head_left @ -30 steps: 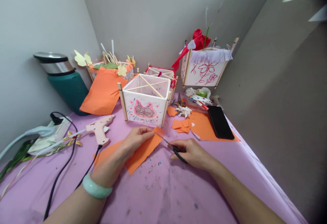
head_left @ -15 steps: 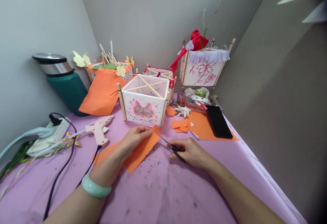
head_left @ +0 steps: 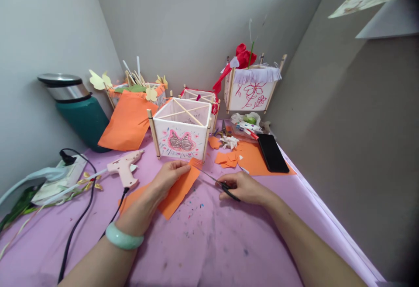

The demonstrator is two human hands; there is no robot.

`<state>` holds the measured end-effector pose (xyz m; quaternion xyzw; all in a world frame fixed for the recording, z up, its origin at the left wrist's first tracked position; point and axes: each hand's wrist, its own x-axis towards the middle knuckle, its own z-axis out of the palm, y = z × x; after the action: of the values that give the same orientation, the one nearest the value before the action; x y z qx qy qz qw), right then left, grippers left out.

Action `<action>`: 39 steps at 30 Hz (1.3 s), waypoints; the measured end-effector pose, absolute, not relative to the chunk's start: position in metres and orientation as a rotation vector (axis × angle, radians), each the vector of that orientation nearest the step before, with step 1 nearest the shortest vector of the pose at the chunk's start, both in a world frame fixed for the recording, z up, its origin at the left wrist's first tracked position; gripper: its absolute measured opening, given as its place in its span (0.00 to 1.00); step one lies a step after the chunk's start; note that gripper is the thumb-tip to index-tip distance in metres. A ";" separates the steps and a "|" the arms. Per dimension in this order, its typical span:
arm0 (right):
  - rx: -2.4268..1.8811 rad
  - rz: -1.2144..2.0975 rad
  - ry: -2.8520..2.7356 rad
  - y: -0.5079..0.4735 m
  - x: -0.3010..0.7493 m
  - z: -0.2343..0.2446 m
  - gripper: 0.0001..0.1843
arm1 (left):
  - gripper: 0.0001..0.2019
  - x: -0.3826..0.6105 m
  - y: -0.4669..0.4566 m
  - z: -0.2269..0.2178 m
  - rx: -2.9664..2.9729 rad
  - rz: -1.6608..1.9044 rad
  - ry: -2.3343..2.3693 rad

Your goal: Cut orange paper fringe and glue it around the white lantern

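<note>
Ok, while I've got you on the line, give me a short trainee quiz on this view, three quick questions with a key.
1. Which hand holds the scissors?
2. True or false: the left hand holding the orange paper has a pale green bangle on its wrist.
3. What dark, flat object lies on the orange sheet at the right of the table?

Key: 1. The right hand. 2. True. 3. A black smartphone.
</note>
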<state>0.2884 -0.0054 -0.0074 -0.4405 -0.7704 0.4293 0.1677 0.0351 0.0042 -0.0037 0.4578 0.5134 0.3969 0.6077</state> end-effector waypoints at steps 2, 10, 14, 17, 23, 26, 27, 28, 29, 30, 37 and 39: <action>-1.255 1.261 -2.165 -0.004 0.291 -0.007 0.21 | 0.13 0.034 0.004 -0.004 1.074 0.929 1.201; -1.191 1.369 -1.999 0.000 0.291 -0.014 0.26 | 0.14 0.031 0.006 -0.010 1.050 0.965 1.162; -1.146 1.338 -2.021 0.002 0.292 -0.017 0.27 | 0.15 0.034 0.005 -0.008 1.012 0.938 1.137; -1.142 1.336 -2.032 0.001 0.292 -0.017 0.27 | 0.14 0.036 0.003 -0.005 1.015 0.917 1.121; -1.144 1.333 -2.056 0.000 0.293 -0.014 0.25 | 0.15 0.036 0.001 -0.002 1.047 0.923 1.129; -1.141 1.347 -2.064 0.001 0.293 -0.015 0.27 | 0.15 0.037 0.000 -0.001 1.035 0.911 1.106; -1.144 1.351 -2.067 0.002 0.294 -0.016 0.27 | 0.15 0.037 0.000 -0.001 1.020 0.906 1.095; -1.151 1.353 -2.069 0.002 0.294 -0.016 0.27 | 0.15 0.037 -0.001 0.000 1.008 0.905 1.087; -1.160 1.353 -2.074 0.002 0.294 -0.016 0.27 | 0.14 0.037 -0.001 0.000 1.004 0.909 1.081; -1.168 1.353 -2.080 0.001 0.294 -0.015 0.27 | 0.14 0.037 -0.001 0.000 1.006 0.917 1.079; -1.215 1.311 -2.134 -0.003 0.293 -0.008 0.23 | 0.13 0.037 0.001 0.002 0.988 0.907 1.119; -1.221 1.288 -2.160 -0.004 0.292 -0.007 0.21 | 0.13 0.038 0.001 0.003 0.980 0.912 1.126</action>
<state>0.2922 -0.0038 -0.0074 -0.4302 -0.7612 0.4537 0.1723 0.0376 0.0006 0.0025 0.4298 0.4941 0.4002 0.6411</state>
